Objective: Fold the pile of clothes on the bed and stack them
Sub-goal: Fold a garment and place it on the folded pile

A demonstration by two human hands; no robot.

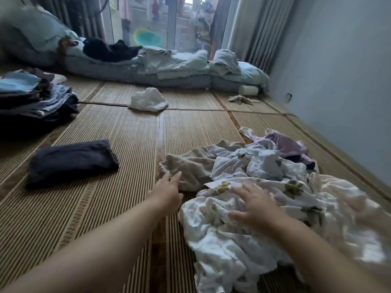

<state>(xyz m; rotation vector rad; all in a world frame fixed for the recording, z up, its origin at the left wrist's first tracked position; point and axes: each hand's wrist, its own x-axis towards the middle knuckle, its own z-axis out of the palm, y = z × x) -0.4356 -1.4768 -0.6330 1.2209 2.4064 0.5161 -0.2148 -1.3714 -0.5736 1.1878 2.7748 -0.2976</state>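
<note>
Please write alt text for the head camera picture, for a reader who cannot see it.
Two bare hands reach into a crumpled pile of clothes on a woven mat: the left hand at a beige garment, the right hand spread over a white floral cloth. A folded dark garment and a stack of folded clothes lie to the left.

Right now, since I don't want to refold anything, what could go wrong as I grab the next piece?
The left hand reaches for the crumpled beige garment, which lies partly under the pale crumpled pile; pulling may drag the heap along. The right hand is over the white floral fabric, so both hands might lift different pieces at once.
</note>
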